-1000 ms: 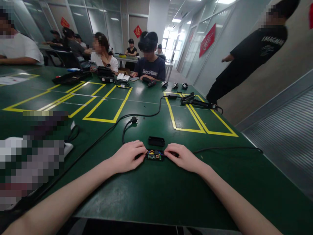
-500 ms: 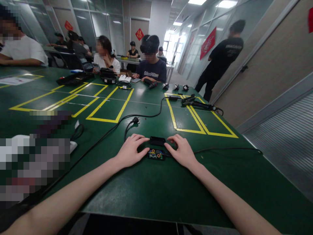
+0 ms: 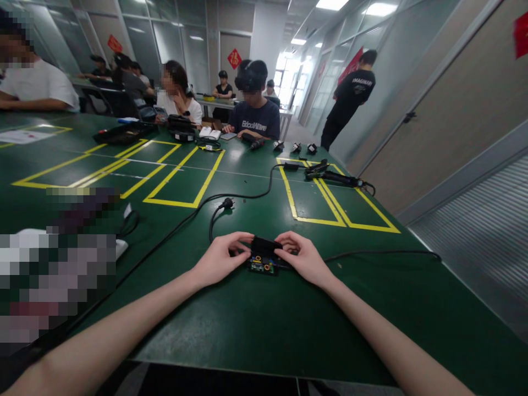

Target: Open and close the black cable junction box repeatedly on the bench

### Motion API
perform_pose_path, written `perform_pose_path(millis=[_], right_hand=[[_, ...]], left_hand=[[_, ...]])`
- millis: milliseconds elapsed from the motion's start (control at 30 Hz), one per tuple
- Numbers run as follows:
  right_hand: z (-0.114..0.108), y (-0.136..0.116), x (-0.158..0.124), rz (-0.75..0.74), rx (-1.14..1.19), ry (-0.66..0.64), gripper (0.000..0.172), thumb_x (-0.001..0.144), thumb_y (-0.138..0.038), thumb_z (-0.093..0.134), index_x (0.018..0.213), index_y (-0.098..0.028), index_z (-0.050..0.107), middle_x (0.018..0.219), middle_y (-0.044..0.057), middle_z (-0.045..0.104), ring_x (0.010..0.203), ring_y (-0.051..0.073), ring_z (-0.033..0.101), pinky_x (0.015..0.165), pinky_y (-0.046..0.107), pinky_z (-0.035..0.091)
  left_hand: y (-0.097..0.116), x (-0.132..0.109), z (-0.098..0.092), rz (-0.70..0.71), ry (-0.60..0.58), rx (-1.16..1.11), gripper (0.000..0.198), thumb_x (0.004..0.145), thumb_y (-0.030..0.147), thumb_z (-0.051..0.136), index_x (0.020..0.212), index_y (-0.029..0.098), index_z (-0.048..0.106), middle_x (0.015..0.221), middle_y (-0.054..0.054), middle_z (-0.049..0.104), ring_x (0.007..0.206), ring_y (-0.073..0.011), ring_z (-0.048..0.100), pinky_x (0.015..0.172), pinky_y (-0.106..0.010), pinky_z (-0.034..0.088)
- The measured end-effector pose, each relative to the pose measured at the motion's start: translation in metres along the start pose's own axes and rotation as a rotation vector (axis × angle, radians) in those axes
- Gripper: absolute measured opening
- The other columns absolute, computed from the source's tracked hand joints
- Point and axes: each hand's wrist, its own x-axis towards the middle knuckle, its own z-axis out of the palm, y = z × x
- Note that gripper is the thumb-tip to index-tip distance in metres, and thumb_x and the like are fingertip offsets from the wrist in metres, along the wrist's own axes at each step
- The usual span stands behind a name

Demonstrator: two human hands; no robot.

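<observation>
A small open black casing with a green circuit board (image 3: 261, 266) lies on the green table (image 3: 264, 330) in front of me. Its black cover (image 3: 264, 246) is tilted over the board's far edge. My left hand (image 3: 218, 259) pinches the cover's left end with curled fingers. My right hand (image 3: 303, 258) grips its right end the same way. A black cable (image 3: 383, 252) runs off to the right from the casing.
A black power cord with a plug (image 3: 226, 204) snakes across the table just beyond my hands. Yellow tape boxes (image 3: 325, 198) mark the table top. Tools (image 3: 330, 173) lie far right. Several seated people work at the far end; one person (image 3: 348, 99) walks away down the corridor.
Both hands left the circuit board's sides, reached forward to the black cover, and now hold it lifted and tilted over the board. The standing person walked farther away.
</observation>
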Motion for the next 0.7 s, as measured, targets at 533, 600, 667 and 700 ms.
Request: perform_pose_path(millis=[533,600,667,700], right_hand=[[-0.008,-0.020,-0.015,-0.281,-0.236,-0.231,0.020,0.086,-0.031,0.078,0.101,-0.023,0.067,0.107,0.007,0.074,0.095,0.023,0.068,0.084,0.038,0.055],[-0.006,-0.019,-0.015,-0.370,-0.247,-0.233,0.022,0.085,-0.030,0.080,0.100,-0.023,0.066,0.106,0.008,0.073,0.096,0.023,0.067,0.086,0.039,0.054],[-0.006,-0.020,-0.015,-0.444,-0.271,-0.239,0.024,0.083,-0.028,0.082,0.101,-0.022,0.066,0.106,0.008,0.073,0.098,0.023,0.067,0.087,0.038,0.054],[-0.006,-0.020,-0.015,-0.459,-0.288,-0.247,0.026,0.083,-0.027,0.082,0.102,-0.022,0.066,0.106,0.008,0.072,0.098,0.023,0.067,0.087,0.038,0.054]], left_hand=[[0.013,-0.007,-0.009,0.216,-0.169,0.122,0.027,0.081,0.016,0.075,0.108,0.019,0.076,0.118,-0.010,0.076,0.108,-0.0232,0.072,0.099,-0.039,0.057],[0.012,-0.008,-0.009,0.222,-0.198,0.142,0.032,0.081,0.017,0.077,0.112,0.020,0.075,0.118,-0.009,0.077,0.109,-0.0236,0.072,0.101,-0.040,0.056],[0.011,-0.008,-0.008,0.229,-0.214,0.167,0.036,0.081,0.016,0.077,0.116,0.021,0.073,0.116,-0.007,0.077,0.109,-0.0233,0.071,0.100,-0.039,0.056],[0.011,-0.008,-0.007,0.234,-0.219,0.179,0.037,0.081,0.016,0.077,0.117,0.022,0.072,0.115,-0.007,0.077,0.108,-0.0230,0.070,0.099,-0.039,0.056]])
